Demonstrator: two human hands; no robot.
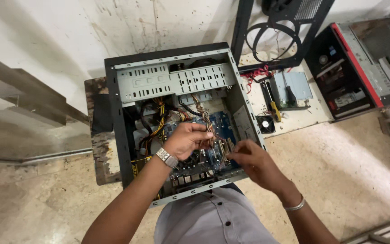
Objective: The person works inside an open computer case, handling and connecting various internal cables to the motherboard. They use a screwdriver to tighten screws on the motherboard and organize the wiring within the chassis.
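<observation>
While both hands work inside the open computer case (113, 113), the left hand (187, 139), with a wristwatch (167, 157), is closed around a braided bundle of wires (204, 115) that rises toward the drive bays. The right hand (253, 159), with a bracelet (294, 206), pinches the loose ends of those wires (225, 149) just above the blue circuit board (222, 124). Judging by this, the step in hand is sorting or seating small connectors; the next move would call for fine alignment of one plug over its pins. Which plug is held, and the pins themselves, are hidden by the fingers. Farther off, yellow and black cables (156, 124) fill the case's left side. Beyond the case lie a small fan (265, 123), a screwdriver (272, 108), a bare drive (292, 88) and a second case (362, 63), partly cut off.
</observation>
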